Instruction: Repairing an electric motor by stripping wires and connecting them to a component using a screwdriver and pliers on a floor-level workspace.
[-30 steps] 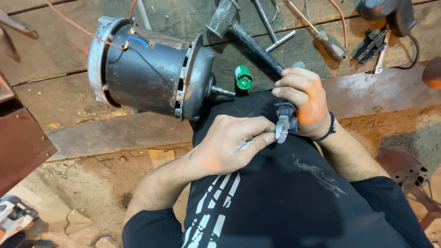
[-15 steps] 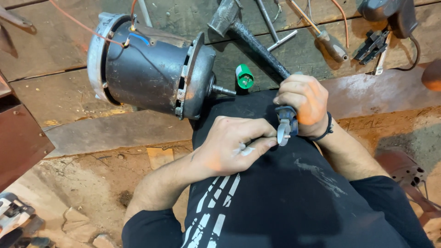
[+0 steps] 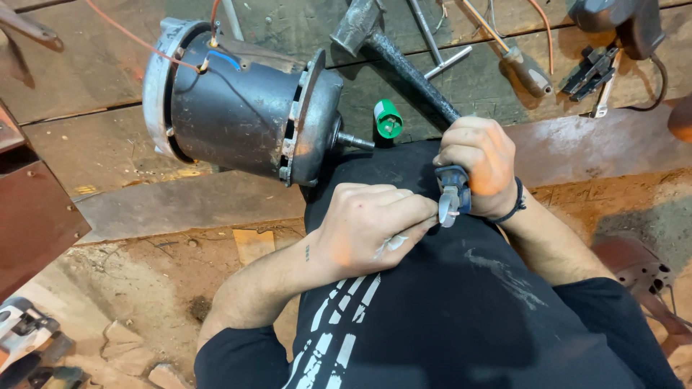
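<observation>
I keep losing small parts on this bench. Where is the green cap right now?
In the head view the green cap stands on the wooden bench, just right of the motor shaft tip, left of the hammer handle.

**Workshop setting — worn planks, dirt floor**

Surface (image 3: 108,94) is old dark wooden planks, stained and scuffed, gaps between the boards. A rusty flat steel strip (image 3: 598,140) runs along its near edge. Below it — bare dirt floor (image 3: 130,288), reddish-brown, with stone rubble (image 3: 126,338) at lower left. A rust-red metal panel (image 3: 32,216) stands at the left edge. Light is warm and even, shadows soft.
</observation>
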